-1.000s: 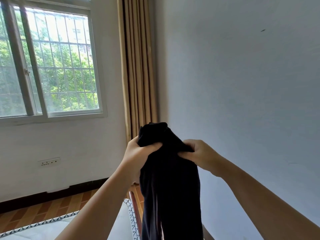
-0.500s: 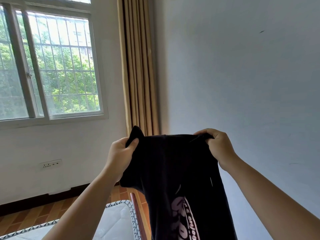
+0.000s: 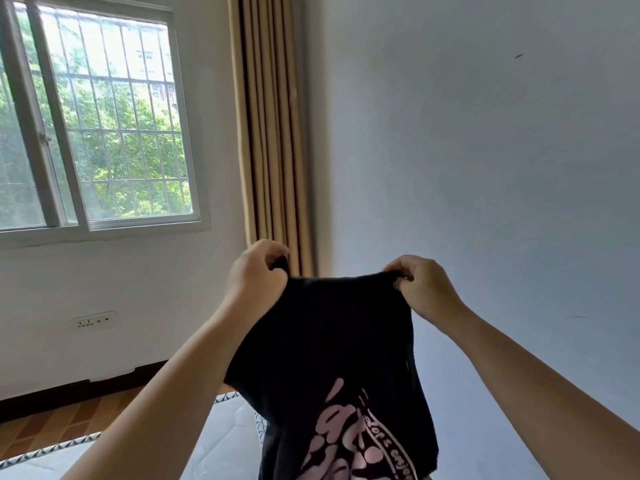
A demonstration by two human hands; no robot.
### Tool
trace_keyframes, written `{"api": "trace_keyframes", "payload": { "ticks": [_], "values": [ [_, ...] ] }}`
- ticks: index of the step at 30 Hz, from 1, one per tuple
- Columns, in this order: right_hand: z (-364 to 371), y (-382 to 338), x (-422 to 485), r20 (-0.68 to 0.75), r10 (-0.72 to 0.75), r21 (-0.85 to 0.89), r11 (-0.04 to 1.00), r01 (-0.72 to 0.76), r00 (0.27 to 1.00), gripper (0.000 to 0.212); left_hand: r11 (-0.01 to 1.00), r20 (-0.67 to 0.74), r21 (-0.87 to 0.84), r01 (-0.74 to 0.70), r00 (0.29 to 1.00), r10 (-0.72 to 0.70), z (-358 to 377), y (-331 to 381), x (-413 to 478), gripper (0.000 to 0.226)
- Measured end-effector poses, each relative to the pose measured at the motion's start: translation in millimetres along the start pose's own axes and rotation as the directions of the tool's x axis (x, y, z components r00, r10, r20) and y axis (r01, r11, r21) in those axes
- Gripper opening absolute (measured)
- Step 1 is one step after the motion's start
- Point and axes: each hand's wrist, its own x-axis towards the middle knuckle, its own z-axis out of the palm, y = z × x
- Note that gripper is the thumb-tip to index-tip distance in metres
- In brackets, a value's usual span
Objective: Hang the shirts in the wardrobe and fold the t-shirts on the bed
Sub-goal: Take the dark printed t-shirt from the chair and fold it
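A black t-shirt (image 3: 329, 341) with a pink print hangs in the air in front of me, its lower part running off the bottom of the frame. My left hand (image 3: 254, 275) grips its top left corner. My right hand (image 3: 420, 289) pinches the top right corner, and the upper edge is stretched between them. Below the shirt lies the white mattress of the bed (image 3: 221, 431) with its patterned edging.
A barred window (image 3: 100, 133) fills the upper left and a beige curtain (image 3: 273, 133) hangs beside it in the corner. A pale wall (image 3: 485, 168) stands close on the right. A wall socket (image 3: 93, 321) sits low, above wooden floor (image 3: 69, 420).
The shirt was bunched between my two hands; they have moved apart and spread its top edge flat, so the pink print now shows.
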Motion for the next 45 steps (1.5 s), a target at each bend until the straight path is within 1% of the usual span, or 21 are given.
{"api": "trace_keyframes", "payload": {
  "ticks": [1,3,4,5,8,10,13,15,16,19,21,24,26,28,30,33,35,38,41,43,45],
  "values": [
    [6,-7,-3,0.000,-0.032,0.030,0.999,0.032,0.999,0.030,0.996,0.110,0.048,-0.072,0.992,0.067,5,3,-9,0.033],
    [19,-22,-8,-0.006,-0.091,0.108,0.990,0.091,0.996,0.033,0.975,0.367,0.112,-0.193,0.919,0.140,23,11,-27,0.048],
    [25,-28,-10,-0.004,-0.121,0.133,0.984,0.121,0.993,0.034,0.971,0.441,0.110,-0.214,0.886,0.146,32,14,-34,0.052],
    [29,-34,-11,0.006,-0.151,0.146,0.978,0.148,0.989,0.034,0.972,0.456,0.099,-0.214,0.878,0.147,40,16,-38,0.049],
    [33,-40,-15,0.091,-0.194,0.178,0.968,0.176,0.977,0.034,0.980,0.343,0.049,-0.195,0.925,0.167,49,15,-36,0.015],
    [31,-36,-18,0.167,-0.176,0.250,0.959,0.131,0.970,0.029,0.982,0.354,0.019,-0.188,0.920,0.169,50,13,-35,0.004],
    [29,-29,-20,0.240,-0.105,0.371,0.929,0.008,0.965,0.017,0.989,0.373,-0.012,-0.148,0.917,0.141,54,11,-40,0.009],
    [27,-23,-22,0.290,-0.050,0.372,0.926,-0.064,0.956,0.008,0.994,0.344,-0.022,-0.112,0.932,0.112,54,11,-42,0.010],
    [27,-20,-23,0.344,-0.023,0.362,0.925,-0.110,0.939,0.009,0.994,0.324,-0.047,-0.095,0.940,0.105,52,12,-42,0.012],
    [30,-4,-31,0.540,0.033,0.301,0.926,-0.229,0.841,0.012,0.988,0.254,-0.138,-0.066,0.962,0.099,44,17,-40,0.014],
    [37,7,-35,0.586,0.032,0.279,0.930,-0.239,0.810,0.008,0.977,0.201,-0.204,-0.066,0.974,0.107,39,19,-38,0.016],
    [45,18,-39,0.637,0.024,0.270,0.929,-0.252,0.770,0.010,0.956,0.141,-0.288,-0.047,0.986,0.090,33,18,-36,0.021],
    [45,22,-41,0.654,0.042,0.177,0.962,-0.206,0.756,0.004,0.958,0.103,-0.278,-0.062,0.990,0.094,28,16,-35,0.021],
    [43,28,-38,0.593,0.086,0.023,0.992,-0.124,0.801,0.013,0.975,0.085,-0.200,-0.098,0.989,0.117,23,10,-35,0.019],
    [36,38,-33,0.464,0.131,-0.084,0.991,-0.103,0.876,0.019,0.990,0.103,-0.073,-0.117,0.987,0.124,17,0,-33,0.016],
    [21,47,-23,0.291,0.156,-0.121,0.985,-0.126,0.944,0.019,0.994,0.155,0.106,-0.017,0.988,0.000,9,-16,-28,0.030],
    [13,46,-17,0.223,0.158,-0.118,0.984,-0.134,0.962,0.016,0.986,0.196,0.157,0.048,0.978,-0.079,7,-24,-26,0.033],
    [9,42,-9,0.136,0.103,-0.136,0.987,-0.084,0.985,0.019,0.990,0.257,0.133,0.055,0.962,-0.088,10,-31,-27,0.027],
    [6,43,-3,0.077,0.080,-0.188,0.980,-0.064,0.994,0.025,0.986,0.328,0.163,-0.017,0.944,-0.038,10,-35,-25,0.025],
    [-1,47,1,0.037,0.102,-0.215,0.972,-0.092,0.994,0.027,0.970,0.366,0.227,-0.088,0.930,-0.002,7,-40,-21,0.026],
    [-7,49,4,-0.017,0.136,-0.169,0.976,-0.137,0.991,0.028,0.948,0.361,0.291,-0.128,0.932,0.015,5,-46,-19,0.026]
  ]
}}
